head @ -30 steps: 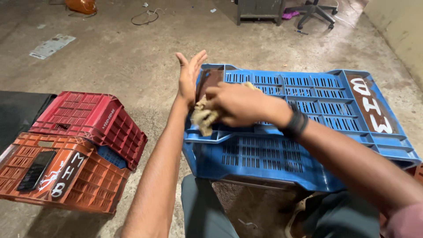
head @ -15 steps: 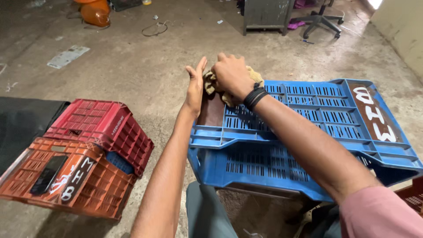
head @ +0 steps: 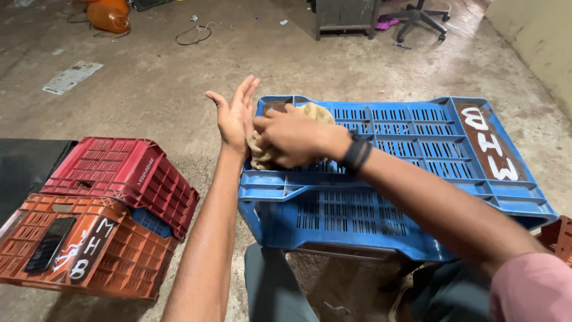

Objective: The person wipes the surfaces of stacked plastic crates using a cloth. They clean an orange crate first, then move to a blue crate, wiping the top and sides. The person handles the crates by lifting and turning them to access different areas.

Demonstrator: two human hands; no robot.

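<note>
A crumpled tan cloth (head: 262,152) lies bunched under the right hand (head: 295,136) at the centre of the frame, pressed on the left end of an upturned blue plastic crate (head: 411,179). Most of the cloth is hidden by the curled fingers; only a lump at the lower left of the hand and a paler fold above the knuckles show, so its full shape is hard to judge. The crate's long axis runs left to right across the frame, its slatted base facing up, with white painted letters on a brown patch at its right end.

The left hand (head: 235,116) stands open and upright, palm toward the cloth, flat fingers pointing to the top of the frame, seemingly against the crate's left edge. A black band (head: 356,153) circles the right wrist.

Half a second ago the right hand and cloth sat higher, at the crate's far corner; now they are nearer.

At lower left, a red crate (head: 122,176) leans on an orange crate (head: 113,256) with a dark phone-like slab (head: 49,243) on it.
</note>
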